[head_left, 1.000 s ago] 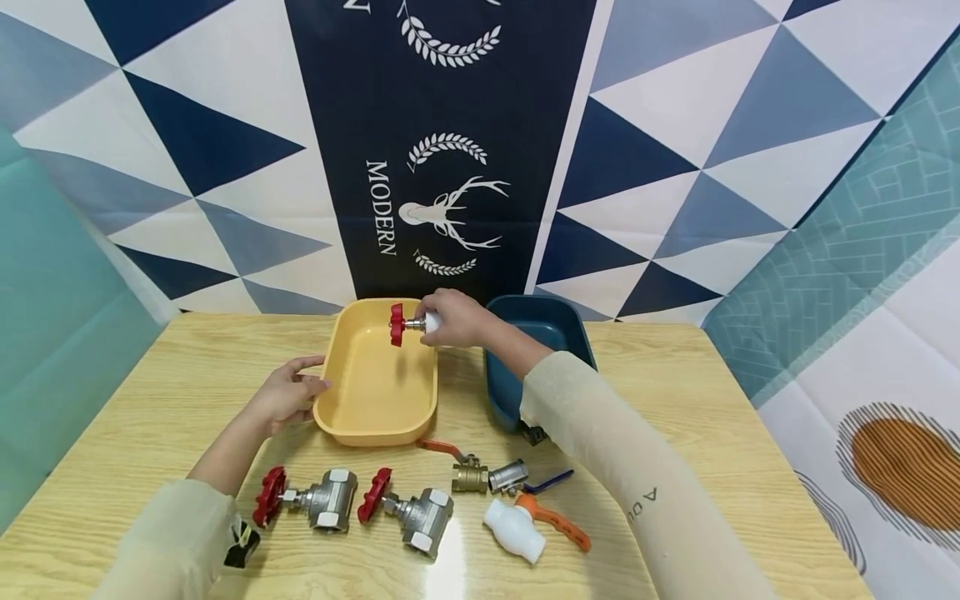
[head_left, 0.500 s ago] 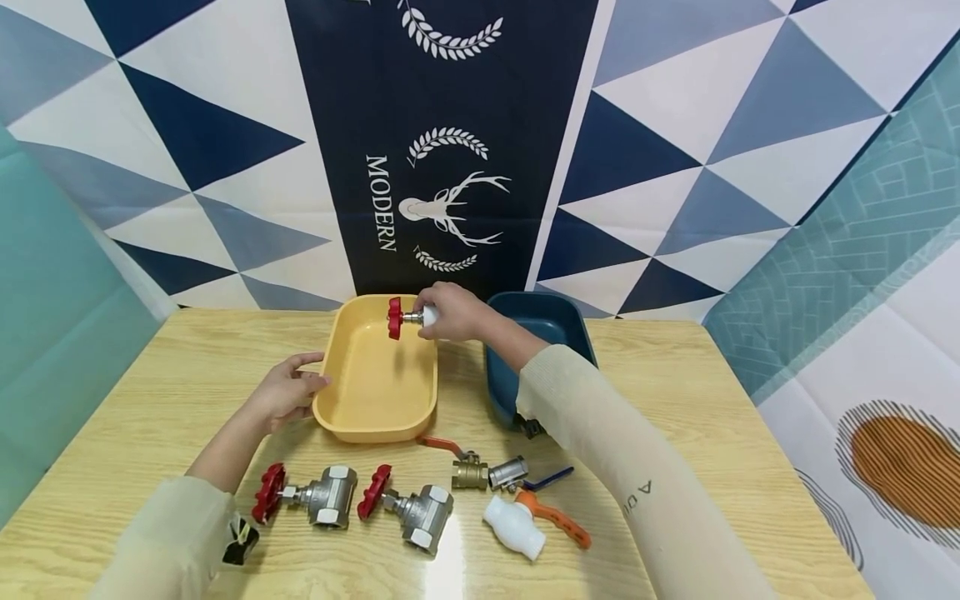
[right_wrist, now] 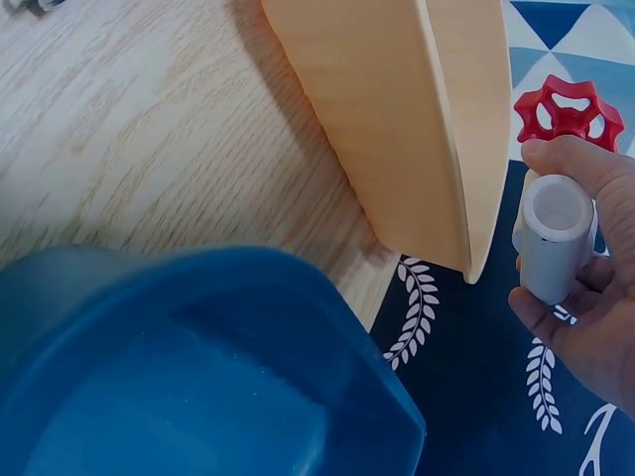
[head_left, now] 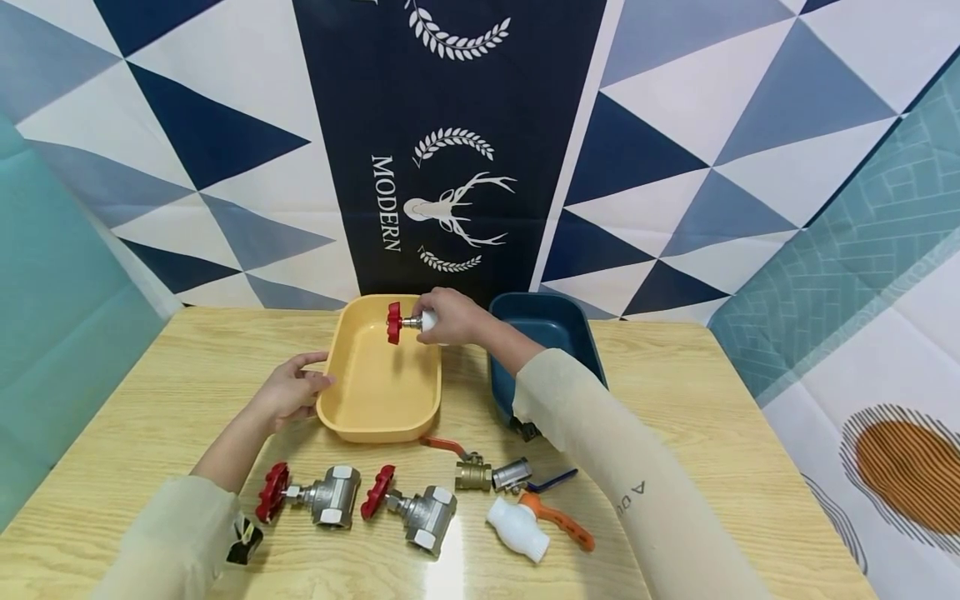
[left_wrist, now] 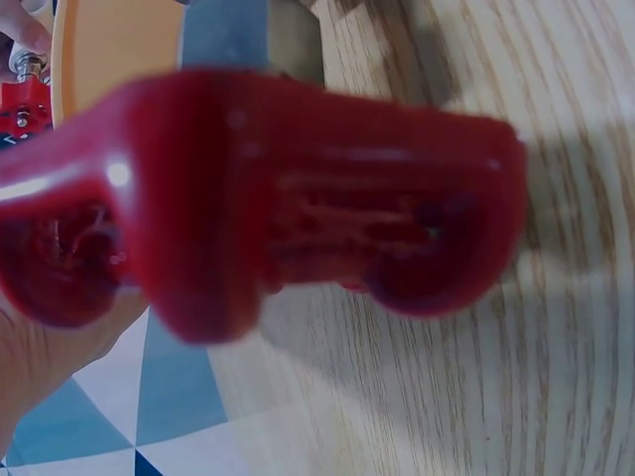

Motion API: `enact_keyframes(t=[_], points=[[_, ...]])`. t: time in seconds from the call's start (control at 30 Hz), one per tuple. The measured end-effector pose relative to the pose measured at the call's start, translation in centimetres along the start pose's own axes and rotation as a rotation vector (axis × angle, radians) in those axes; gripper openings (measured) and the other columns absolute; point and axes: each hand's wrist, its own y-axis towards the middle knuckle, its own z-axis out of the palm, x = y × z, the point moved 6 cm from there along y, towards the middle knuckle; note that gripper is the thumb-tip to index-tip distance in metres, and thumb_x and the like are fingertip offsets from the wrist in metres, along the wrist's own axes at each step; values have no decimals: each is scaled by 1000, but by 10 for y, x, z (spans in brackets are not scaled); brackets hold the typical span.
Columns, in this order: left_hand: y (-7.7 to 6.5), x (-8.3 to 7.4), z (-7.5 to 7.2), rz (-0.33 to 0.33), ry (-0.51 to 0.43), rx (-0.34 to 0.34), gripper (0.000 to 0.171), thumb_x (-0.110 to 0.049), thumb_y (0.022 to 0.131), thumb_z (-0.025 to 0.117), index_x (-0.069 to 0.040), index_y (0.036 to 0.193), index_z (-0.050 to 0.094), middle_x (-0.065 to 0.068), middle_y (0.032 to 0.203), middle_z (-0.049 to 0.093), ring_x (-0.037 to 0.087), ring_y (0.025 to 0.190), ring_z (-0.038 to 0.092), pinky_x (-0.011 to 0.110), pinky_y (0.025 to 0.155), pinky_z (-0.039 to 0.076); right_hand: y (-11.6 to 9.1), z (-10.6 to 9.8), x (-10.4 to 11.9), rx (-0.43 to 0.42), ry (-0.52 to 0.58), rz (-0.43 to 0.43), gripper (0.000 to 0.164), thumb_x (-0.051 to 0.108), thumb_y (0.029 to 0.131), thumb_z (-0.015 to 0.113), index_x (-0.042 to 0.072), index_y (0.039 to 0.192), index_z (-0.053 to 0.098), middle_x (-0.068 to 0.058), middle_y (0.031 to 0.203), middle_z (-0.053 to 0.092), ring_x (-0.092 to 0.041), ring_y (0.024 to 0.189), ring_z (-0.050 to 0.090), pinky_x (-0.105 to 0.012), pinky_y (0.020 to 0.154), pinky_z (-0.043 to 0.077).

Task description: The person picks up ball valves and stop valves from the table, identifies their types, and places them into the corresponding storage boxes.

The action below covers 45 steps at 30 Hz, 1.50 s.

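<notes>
My right hand (head_left: 455, 317) grips a white plastic valve (right_wrist: 554, 236) with a red handwheel (head_left: 393, 323), held above the far part of the yellow tray (head_left: 378, 435). In the right wrist view the thumb and fingers wrap round the white body, its round opening facing the camera. At the tray's left side my left hand (head_left: 292, 390) holds the rim, thumb over the edge and fingers outside. Two metal gate valves with red handwheels, one on the left (head_left: 333, 497) and one further right (head_left: 430, 518), lie near my left forearm. A red handwheel (left_wrist: 228, 198) fills the left wrist view, blurred.
A dark blue tray (head_left: 592, 350) stands right of the yellow one, partly hidden by my right arm. In front lie a brass ball valve (head_left: 472, 475), a small silver valve (head_left: 512, 473) with a blue lever, and a white ball valve (head_left: 517, 527) with an orange handle.
The view shifts slightly. Both hands keep their places, the white valve still held above the yellow tray.
</notes>
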Motion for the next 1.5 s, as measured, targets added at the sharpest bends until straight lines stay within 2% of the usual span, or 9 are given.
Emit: enact_keyframes(t=[1.0,1.5], points=[[2,3,-2,9,-34,6,61,-9,95,51,-1,146,19,10,105,52,10,74,61,25,62,53,17,20,1,13,66,4,34,24,78,73,12,108,64,-4,104,58,-17,92,51,-25,77,45],[2,2,-2,0,-27,-2,61,-10,95,51,-2,146,20,13,108,50,13,78,60,27,65,54,23,24,7,-13,41,-45,34,23,77,74,10,107,65,-5,101,62,-18,91,53,-25,78,45]])
